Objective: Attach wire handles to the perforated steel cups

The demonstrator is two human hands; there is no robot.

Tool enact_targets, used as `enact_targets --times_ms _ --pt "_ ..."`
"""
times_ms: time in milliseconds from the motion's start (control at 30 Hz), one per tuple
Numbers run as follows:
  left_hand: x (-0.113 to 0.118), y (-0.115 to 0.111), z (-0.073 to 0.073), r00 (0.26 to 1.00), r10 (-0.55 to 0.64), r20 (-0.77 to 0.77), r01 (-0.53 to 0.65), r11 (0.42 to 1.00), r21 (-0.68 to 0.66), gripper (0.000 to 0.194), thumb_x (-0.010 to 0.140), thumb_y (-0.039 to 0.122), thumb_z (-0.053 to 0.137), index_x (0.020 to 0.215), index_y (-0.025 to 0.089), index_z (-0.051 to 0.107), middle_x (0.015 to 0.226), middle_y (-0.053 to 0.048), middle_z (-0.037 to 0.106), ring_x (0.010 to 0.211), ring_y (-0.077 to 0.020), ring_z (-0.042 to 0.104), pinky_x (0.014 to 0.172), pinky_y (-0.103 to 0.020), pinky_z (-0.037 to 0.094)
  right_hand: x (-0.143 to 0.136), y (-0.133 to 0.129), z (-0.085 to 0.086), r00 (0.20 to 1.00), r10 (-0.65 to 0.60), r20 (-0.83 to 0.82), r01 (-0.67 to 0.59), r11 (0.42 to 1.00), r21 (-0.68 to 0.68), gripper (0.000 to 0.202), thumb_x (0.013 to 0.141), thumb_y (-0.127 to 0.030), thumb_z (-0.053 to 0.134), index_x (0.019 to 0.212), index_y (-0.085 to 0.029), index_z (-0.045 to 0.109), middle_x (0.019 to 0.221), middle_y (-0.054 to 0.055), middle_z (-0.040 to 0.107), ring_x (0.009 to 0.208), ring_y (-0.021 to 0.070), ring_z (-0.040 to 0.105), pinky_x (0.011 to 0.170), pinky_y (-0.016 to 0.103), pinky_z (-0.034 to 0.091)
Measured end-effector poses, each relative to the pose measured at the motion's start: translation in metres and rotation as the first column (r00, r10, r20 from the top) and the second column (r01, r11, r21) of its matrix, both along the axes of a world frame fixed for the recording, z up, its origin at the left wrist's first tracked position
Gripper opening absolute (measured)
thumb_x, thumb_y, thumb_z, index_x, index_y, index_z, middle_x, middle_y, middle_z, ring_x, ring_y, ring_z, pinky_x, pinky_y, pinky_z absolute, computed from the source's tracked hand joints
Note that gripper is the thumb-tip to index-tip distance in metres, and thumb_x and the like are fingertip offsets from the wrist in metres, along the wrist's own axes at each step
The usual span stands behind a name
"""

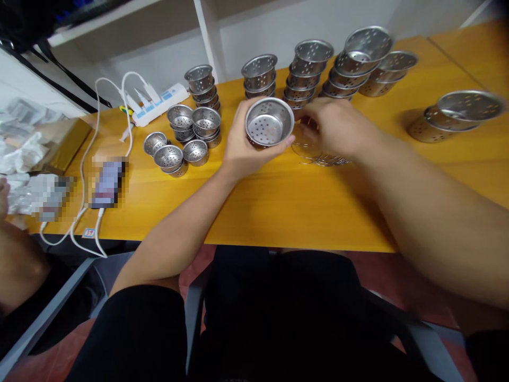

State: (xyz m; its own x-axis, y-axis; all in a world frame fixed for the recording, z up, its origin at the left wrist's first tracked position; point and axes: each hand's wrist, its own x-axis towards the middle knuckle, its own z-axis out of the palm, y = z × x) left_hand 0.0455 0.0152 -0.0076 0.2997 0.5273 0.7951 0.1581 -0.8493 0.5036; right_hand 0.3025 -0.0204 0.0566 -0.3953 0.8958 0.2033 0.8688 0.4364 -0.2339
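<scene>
My left hand (242, 140) is wrapped round a perforated metal cup (269, 122), holding it above the table with its open mouth tilted towards me. Holes dot the cup's base. Just right of the cup, my right hand (324, 124) has its fingers curled together, pointing down at thin wire loops. A fine wire (306, 146) appears to run up to these fingertips, though blur hides the exact grip. More thin metal wires (332, 159) lie in a loose heap on the table below this hand.
Stacks of perforated cups (310, 69) line the back of the wooden table (254, 212); shorter ones (169, 156) stand left, another stack (457, 116) right. A power strip (161, 103), cables and a phone (108, 183) lie left. Another person's arm (19, 265) shows at the left edge.
</scene>
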Motion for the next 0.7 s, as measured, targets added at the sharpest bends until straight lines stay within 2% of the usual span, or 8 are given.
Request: enact_targets --times_ms 100,200,267,333,433,567,633,700 --pt "0.010 -0.014 -0.009 0.997 -0.038 -0.061 0.030 0.992 -0.125 0.092 0.097 0.091 0.083 0.160 0.034 0.049 0.151 -0.010 0.065 0.146 -0.0363 0.073 0.132 -0.061 0.060 -0.002 -0.007 0.009 0.994 -0.048 -0.094 0.050 0.999 0.012 0.029 0.115 -0.024 0.054 0.128 -0.019 0.079 0.144 0.026 0.080 0.136 0.0406 0.075 0.118 0.048 0.057" --pt "0.014 -0.012 -0.028 0.979 -0.064 -0.193 0.020 0.975 -0.222 0.098 0.106 0.088 0.075 0.175 0.033 0.033 0.161 -0.012 0.060 0.157 -0.0361 0.070 0.132 -0.062 0.062 -0.004 -0.012 0.013 0.976 -0.109 -0.188 0.117 0.993 0.029 0.032 0.117 -0.028 0.051 0.131 -0.020 0.079 0.145 0.026 0.080 0.136 0.0413 0.075 0.121 0.051 0.057" --pt "0.014 -0.009 -0.037 0.966 -0.097 -0.238 0.036 0.968 -0.248 0.089 0.117 0.078 0.062 0.182 0.034 0.021 0.170 -0.013 0.054 0.164 -0.0335 0.067 0.132 -0.059 0.062 -0.005 -0.013 0.013 0.962 -0.139 -0.235 0.144 0.990 0.007 0.034 0.118 -0.032 0.050 0.134 -0.024 0.079 0.144 0.023 0.083 0.130 0.0389 0.077 0.119 0.051 0.059" --pt "0.014 -0.006 -0.040 0.963 -0.112 -0.245 0.051 0.968 -0.245 0.081 0.122 0.071 0.053 0.184 0.032 0.017 0.174 -0.015 0.050 0.167 -0.0318 0.065 0.133 -0.058 0.061 -0.006 -0.014 0.011 0.944 -0.167 -0.284 0.168 0.986 -0.023 0.034 0.119 -0.035 0.052 0.137 -0.026 0.079 0.141 0.020 0.085 0.121 0.0367 0.078 0.115 0.049 0.061" --pt "0.013 -0.007 -0.036 0.968 -0.133 -0.211 0.081 0.967 -0.241 0.087 0.117 0.072 0.066 0.181 0.030 0.026 0.167 -0.015 0.058 0.161 -0.0339 0.070 0.133 -0.059 0.062 -0.006 -0.015 0.008 0.917 -0.177 -0.358 0.177 0.984 -0.031 0.033 0.119 -0.039 0.054 0.138 -0.026 0.078 0.134 0.020 0.085 0.113 0.0353 0.077 0.110 0.048 0.062" --pt "0.010 -0.008 -0.030 0.974 -0.167 -0.156 0.122 0.958 -0.260 0.097 0.096 0.078 0.094 0.165 0.026 0.050 0.153 -0.014 0.069 0.150 -0.0372 0.076 0.132 -0.061 0.064 -0.007 -0.012 0.001 0.893 -0.155 -0.423 0.165 0.986 -0.012 0.034 0.119 -0.040 0.056 0.138 -0.023 0.078 0.124 0.019 0.084 0.105 0.0320 0.074 0.104 0.044 0.062" --pt "0.008 -0.006 -0.031 0.971 -0.191 -0.142 0.145 0.948 -0.283 0.098 0.090 0.081 0.099 0.157 0.025 0.056 0.149 -0.013 0.071 0.144 -0.0369 0.078 0.129 -0.061 0.066 -0.008 -0.009 -0.004 0.884 -0.137 -0.448 0.148 0.989 -0.009 0.036 0.118 -0.042 0.057 0.138 -0.021 0.078 0.119 0.019 0.084 0.102 0.0322 0.074 0.104 0.045 0.061" --pt "0.006 -0.003 -0.034 0.966 -0.210 -0.153 0.152 0.934 -0.323 0.101 0.087 0.083 0.100 0.156 0.025 0.056 0.147 -0.013 0.072 0.139 -0.0358 0.079 0.126 -0.062 0.067 -0.008 -0.007 -0.008 0.874 -0.124 -0.469 0.131 0.991 -0.017 0.042 0.117 -0.051 0.059 0.139 -0.021 0.079 0.117 0.019 0.084 0.102 0.0349 0.075 0.103 0.049 0.061"
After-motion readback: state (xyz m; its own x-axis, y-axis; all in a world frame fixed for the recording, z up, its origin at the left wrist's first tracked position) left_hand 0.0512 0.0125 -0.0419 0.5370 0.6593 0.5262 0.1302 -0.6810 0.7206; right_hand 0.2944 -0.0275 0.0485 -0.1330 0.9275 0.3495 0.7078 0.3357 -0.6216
